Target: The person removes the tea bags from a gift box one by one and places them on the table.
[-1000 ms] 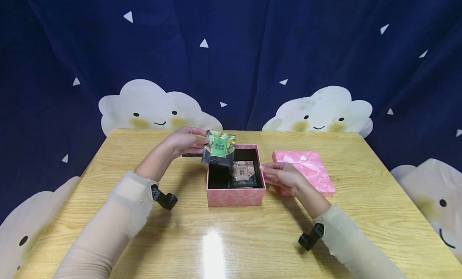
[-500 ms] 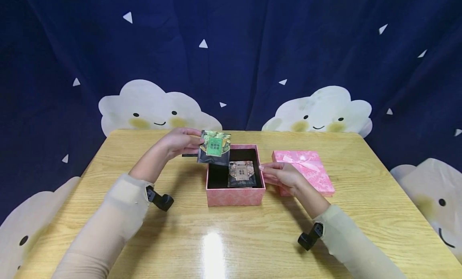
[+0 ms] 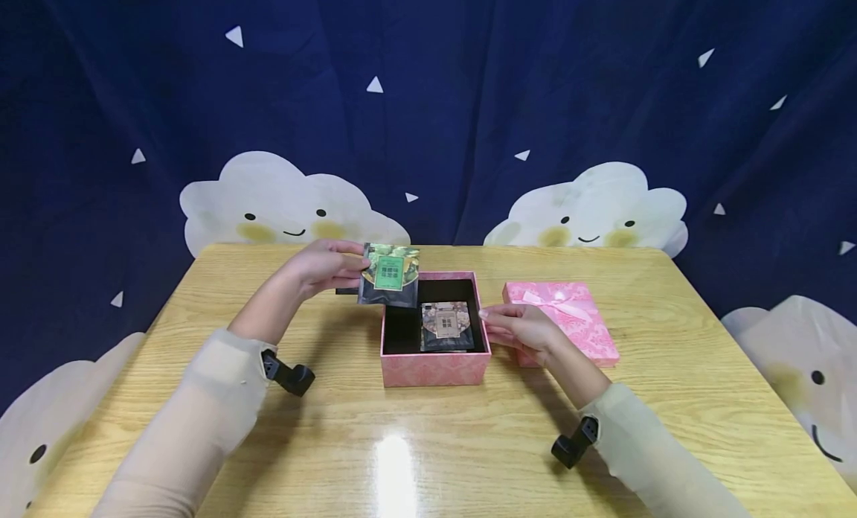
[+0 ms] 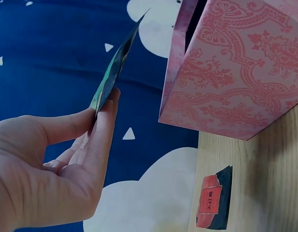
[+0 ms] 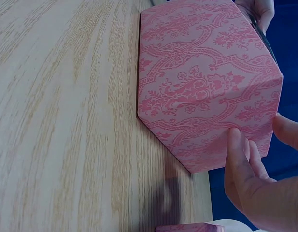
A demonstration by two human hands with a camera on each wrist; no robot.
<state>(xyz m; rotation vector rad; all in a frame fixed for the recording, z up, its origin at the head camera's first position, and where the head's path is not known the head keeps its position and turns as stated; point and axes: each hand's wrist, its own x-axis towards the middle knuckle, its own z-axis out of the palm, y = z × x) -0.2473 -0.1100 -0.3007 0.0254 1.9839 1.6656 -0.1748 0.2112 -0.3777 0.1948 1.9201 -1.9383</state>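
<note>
Between the thumb and fingers of my left hand (image 3: 324,269) is a flat tea sachet (image 3: 390,276) with a green label, held up over the back left corner of the pink patterned box (image 3: 435,369). The left wrist view shows this sachet edge-on, apart from the box. My right hand (image 3: 525,328) grips the box's right wall, thumb at the rim and fingers against the outside (image 5: 234,140). Inside the open box, at its right side, lies another sachet (image 3: 446,326) with a pale brown label. Whatever is under it is mostly hidden.
The pink lid (image 3: 569,317) with a ribbon bow lies right of the box, partly behind my right hand. A red and black sachet (image 4: 214,199) lies on the table (image 3: 321,429) left of the box. A dark blue curtain (image 3: 442,94) hangs behind the table.
My left hand has moved left with the green-labelled sachet, uncovering more of the box and the sachet inside. The right hand stays on the box's wall.
</note>
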